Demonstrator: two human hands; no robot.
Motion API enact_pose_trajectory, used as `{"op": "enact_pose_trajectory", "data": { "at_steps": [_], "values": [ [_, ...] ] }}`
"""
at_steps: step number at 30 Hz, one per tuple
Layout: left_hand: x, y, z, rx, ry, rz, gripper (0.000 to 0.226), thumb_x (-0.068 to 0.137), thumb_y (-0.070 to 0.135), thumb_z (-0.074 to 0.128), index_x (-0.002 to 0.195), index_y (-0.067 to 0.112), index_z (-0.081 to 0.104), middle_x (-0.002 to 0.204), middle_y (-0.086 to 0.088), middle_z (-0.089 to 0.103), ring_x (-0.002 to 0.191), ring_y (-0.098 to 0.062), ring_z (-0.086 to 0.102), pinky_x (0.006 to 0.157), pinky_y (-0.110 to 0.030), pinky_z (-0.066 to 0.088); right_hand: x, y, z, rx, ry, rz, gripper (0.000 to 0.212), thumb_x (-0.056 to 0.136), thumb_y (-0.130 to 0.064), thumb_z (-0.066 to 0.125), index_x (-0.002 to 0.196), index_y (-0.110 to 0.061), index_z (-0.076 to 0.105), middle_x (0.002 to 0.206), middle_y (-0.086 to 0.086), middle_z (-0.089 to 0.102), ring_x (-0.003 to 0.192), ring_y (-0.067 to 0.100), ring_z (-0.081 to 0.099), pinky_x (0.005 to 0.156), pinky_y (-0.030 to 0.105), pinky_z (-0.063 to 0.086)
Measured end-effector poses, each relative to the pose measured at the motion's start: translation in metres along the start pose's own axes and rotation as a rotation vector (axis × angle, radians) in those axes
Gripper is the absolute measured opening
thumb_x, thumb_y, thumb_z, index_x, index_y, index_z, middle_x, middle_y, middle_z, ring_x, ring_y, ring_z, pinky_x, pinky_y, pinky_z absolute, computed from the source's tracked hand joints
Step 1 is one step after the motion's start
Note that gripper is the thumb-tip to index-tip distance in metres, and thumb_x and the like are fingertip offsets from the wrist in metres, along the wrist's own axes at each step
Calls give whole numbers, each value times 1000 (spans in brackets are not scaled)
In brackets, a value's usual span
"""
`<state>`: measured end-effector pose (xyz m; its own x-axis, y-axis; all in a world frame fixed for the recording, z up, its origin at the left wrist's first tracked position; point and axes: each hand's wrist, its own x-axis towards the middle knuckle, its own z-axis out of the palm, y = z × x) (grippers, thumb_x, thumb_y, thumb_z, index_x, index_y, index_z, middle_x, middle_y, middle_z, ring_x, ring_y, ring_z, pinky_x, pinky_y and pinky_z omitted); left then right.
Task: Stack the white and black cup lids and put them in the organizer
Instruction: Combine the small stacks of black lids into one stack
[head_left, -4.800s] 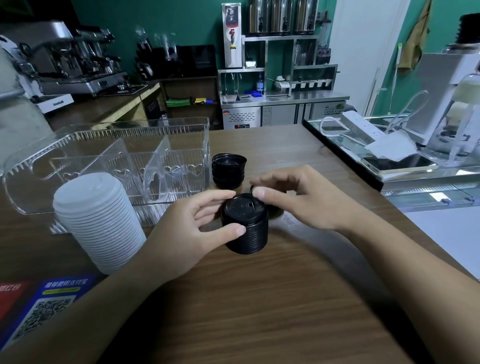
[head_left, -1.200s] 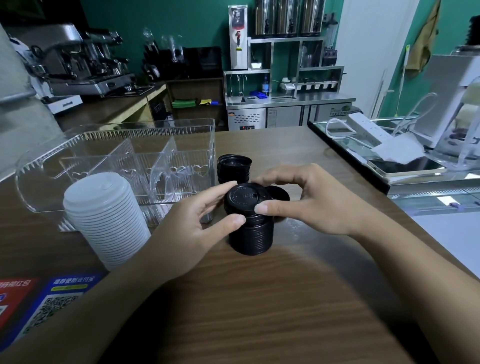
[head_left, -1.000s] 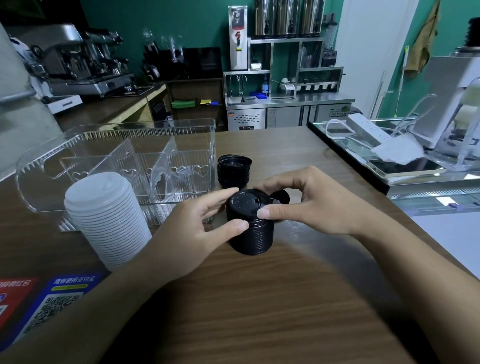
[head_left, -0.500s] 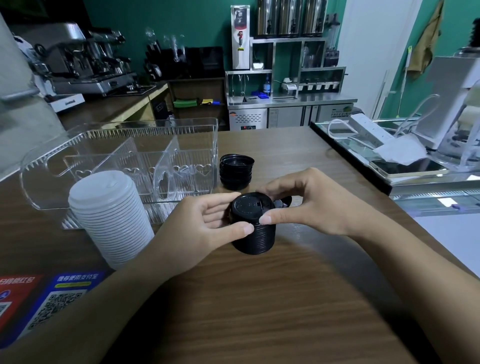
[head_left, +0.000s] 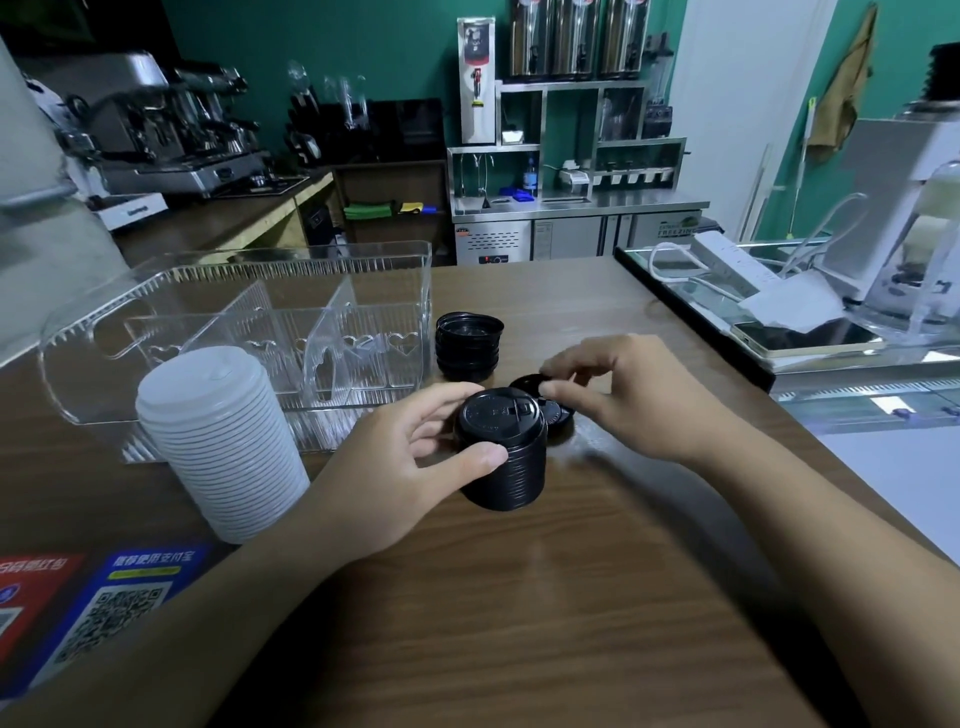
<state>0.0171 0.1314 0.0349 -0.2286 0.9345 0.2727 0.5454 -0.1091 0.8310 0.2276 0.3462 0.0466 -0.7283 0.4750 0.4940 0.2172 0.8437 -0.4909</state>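
A stack of black lids (head_left: 503, 452) stands on the wooden counter, and my left hand (head_left: 410, 467) grips its left side between thumb and fingers. Just behind it, my right hand (head_left: 618, 395) pinches the far edge of a loose black lid (head_left: 555, 410) that lies on the counter. A second, shorter pile of black lids (head_left: 469, 345), turned upside down, sits further back. A tall stack of white lids (head_left: 226, 447) stands to the left. Behind the white stack is the clear plastic organizer (head_left: 249, 322) with dividers, holding nothing that I can see.
Printed cards with a QR code (head_left: 104, 618) lie at the front left. A black-edged glass ledge (head_left: 696, 317) with a phone (head_left: 800, 338), a power strip and a white machine runs along the right. An espresso machine (head_left: 156, 130) stands at the far left.
My right hand has let go of the top of the black stack and moved back to the loose lid behind it. My left hand keeps its hold on the stack.
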Motion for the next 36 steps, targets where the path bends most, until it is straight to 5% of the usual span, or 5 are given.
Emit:
{"op": "enact_pose_trajectory", "data": {
  "at_steps": [11,18,25,33,36],
  "values": [
    [0,-3,0,43,10,13,53,100,37,88,150,37,69,141,24,77,137,-2,70,120,-45,57,-2,5,24,-317,-136,-54,10,93,-29,88,97,-38,85,93,-16,68,97,20,61,89,36,33],
    [-1,-2,0,73,15,10,53,100,38,87,150,40,68,141,25,76,137,0,70,120,-44,56,2,-3,24,-362,-40,-83,3,97,-33,84,95,-32,83,95,-14,70,97,20,63,85,38,36],
    [-2,-4,-2,47,57,17,79,90,67,84,162,42,59,153,25,69,143,5,64,125,-39,52,0,-21,1,-28,214,48,15,99,-26,85,86,-23,79,89,-10,74,88,14,66,82,33,49],
    [-4,12,-2,49,186,175,73,99,40,82,166,27,56,158,19,67,147,0,63,124,-37,53,1,-48,-8,545,211,110,26,116,-21,61,101,-1,68,96,23,70,91,21,63,91,40,49],
    [-3,13,-2,62,236,225,78,98,24,87,168,28,52,161,18,65,150,-4,61,123,-40,53,1,-58,-6,711,195,130,26,117,-17,55,96,-8,67,89,9,69,88,18,63,91,38,53]
  ]
}}
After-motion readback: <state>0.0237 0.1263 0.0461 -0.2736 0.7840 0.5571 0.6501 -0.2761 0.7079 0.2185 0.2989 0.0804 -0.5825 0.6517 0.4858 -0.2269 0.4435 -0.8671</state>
